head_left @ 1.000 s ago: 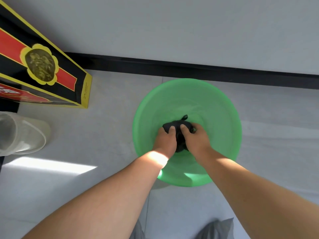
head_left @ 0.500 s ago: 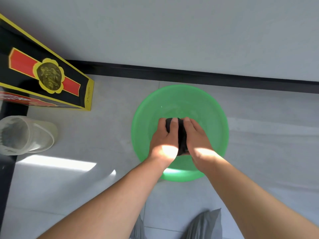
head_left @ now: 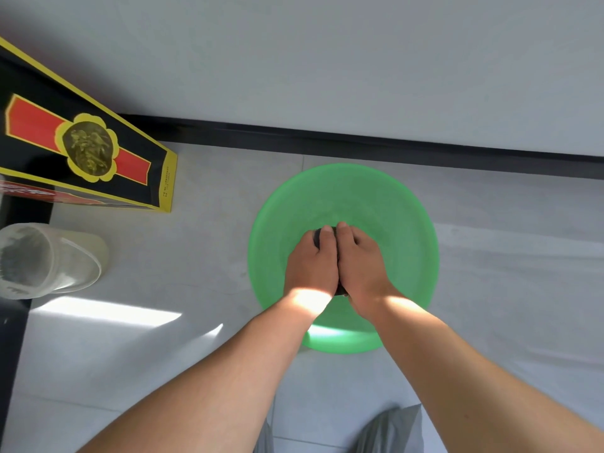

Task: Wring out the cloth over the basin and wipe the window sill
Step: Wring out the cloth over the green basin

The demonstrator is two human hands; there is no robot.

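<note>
Hidden: your two hands cover nearly all of the cloth [head_left: 315, 238]. Only a dark sliver shows by the fingertips and another down between the wrists. Can't tell its folds or whether water is dripping.
Cut off: the box [head_left: 81, 152] runs off the upper left edge and the plastic cup [head_left: 49, 259] off the left edge. Your trousers [head_left: 385, 429] are clipped at the bottom.
Hard to make out: the inside of the basin [head_left: 408, 223] is a pale green blur, so the water level is unclear. The print on the box side is too small to read.
Cloth axis: the long axis runs up-down in the frame, away from you, from the wrist gap to the fingertips. It looks bunched into a roll.
Cloth place: centre of the frame, over the middle of the basin and inside its rim. Can't tell if it touches the bottom.
Left hand: your left hand [head_left: 310, 263] has its fingers curled over the left side of the cloth, gripping it.
Right hand: your right hand [head_left: 359, 266] has its fingers curled over the right side of the cloth, gripping it. It's pressed against the left hand.
Basin place: on the pale floor, right of centre, just below the black skirting board [head_left: 359, 142].
Light: sun patches fall on both wrists and on the floor [head_left: 104, 312] at lower left.
</note>
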